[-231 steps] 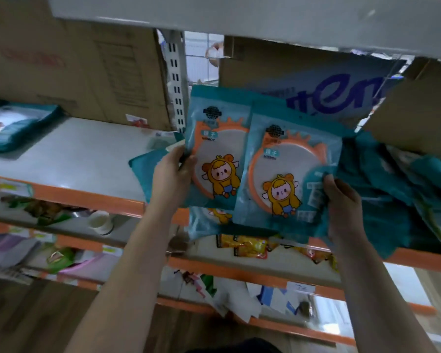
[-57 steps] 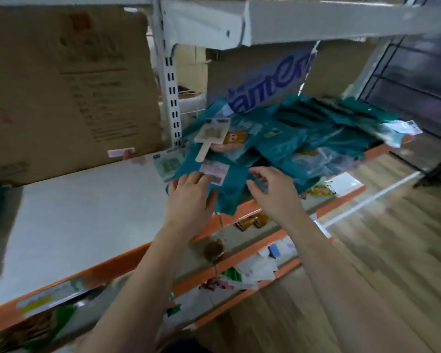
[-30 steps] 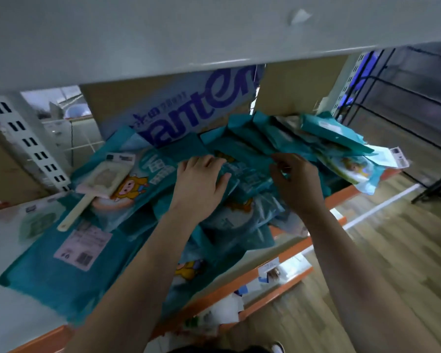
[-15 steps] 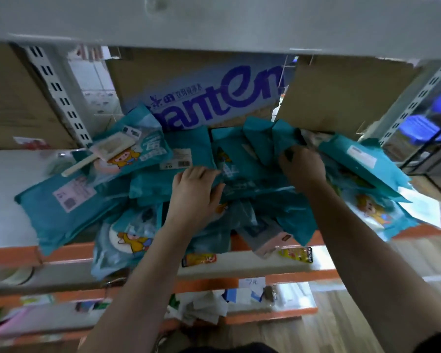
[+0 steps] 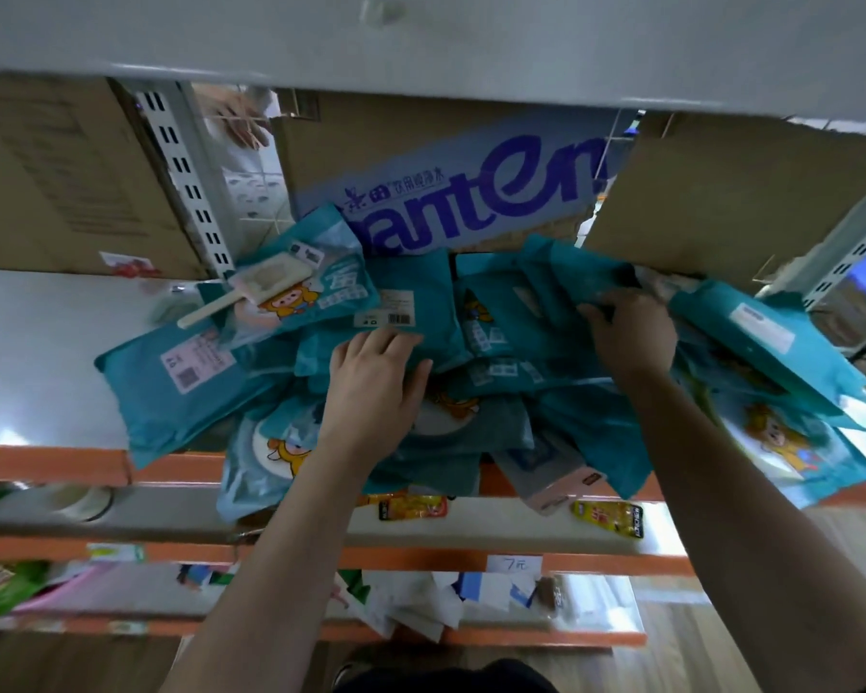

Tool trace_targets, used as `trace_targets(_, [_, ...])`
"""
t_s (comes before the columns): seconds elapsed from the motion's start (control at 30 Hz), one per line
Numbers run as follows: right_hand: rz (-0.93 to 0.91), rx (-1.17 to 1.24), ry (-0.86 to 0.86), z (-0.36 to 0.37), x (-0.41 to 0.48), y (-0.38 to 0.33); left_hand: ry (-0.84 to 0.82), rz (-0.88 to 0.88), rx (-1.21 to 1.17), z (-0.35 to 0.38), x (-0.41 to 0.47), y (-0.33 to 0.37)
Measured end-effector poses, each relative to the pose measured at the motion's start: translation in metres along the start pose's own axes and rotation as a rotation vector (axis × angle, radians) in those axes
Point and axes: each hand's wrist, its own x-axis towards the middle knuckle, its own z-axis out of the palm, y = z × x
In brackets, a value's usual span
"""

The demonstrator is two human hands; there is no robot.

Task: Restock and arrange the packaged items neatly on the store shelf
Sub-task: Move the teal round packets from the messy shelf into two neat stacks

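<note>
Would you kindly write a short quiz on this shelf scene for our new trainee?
1. True or false: the teal packets lie in a tidy row on the shelf.
2. What stands right behind the packets? A: a cardboard box with blue lettering. B: a glass jar. C: a wire basket.
3. Which hand lies flat on the heap?
Key: 1 false, they lie in a loose heap, some hanging over the front edge. 2 A. 3 the left hand; the right hand grips a packet further back.
</note>
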Motion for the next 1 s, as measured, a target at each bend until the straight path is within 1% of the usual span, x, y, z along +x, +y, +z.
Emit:
trace_targets(0.1, [-0.088,0.114,0.077,-0.008,-0.005,-0.013,-0.006,-0.002,0.004,-0.001,0.003,-0.004])
trace_targets(0.17, [-0.134,0.232,0.127,-0.018,-0.006,-0.026,-0.016,-0.001,0.017,-0.002,0.006,-0.007])
trace_targets(0.3, [-0.132,0.451,0.204,-0.041,-0.002,-0.055,-0.01,0.011,0.013,-0.004,0.01,-0.012])
trace_targets(0.37, [-0.107,0.524,0.219,-0.046,-0.001,-0.064,0.001,0.019,0.005,-0.006,0.011,-0.014])
trace_targets(0.63, [0.041,0.756,0.233,-0.05,0.001,-0.072,0.026,0.022,-0.01,-0.009,0.016,-0.018])
trace_targets(0.77, [0.212,0.97,0.258,-0.052,0.0,-0.072,0.038,0.03,-0.018,-0.01,0.018,-0.017])
trace_targets(0.9, [0.334,0.99,0.319,-0.044,-0.009,-0.056,0.04,0.035,-0.014,-0.009,0.018,-0.017])
trace_targets(1.0, [0.478,1.034,0.273,-0.033,-0.019,-0.034,0.044,0.029,-0.012,-0.007,0.017,-0.02])
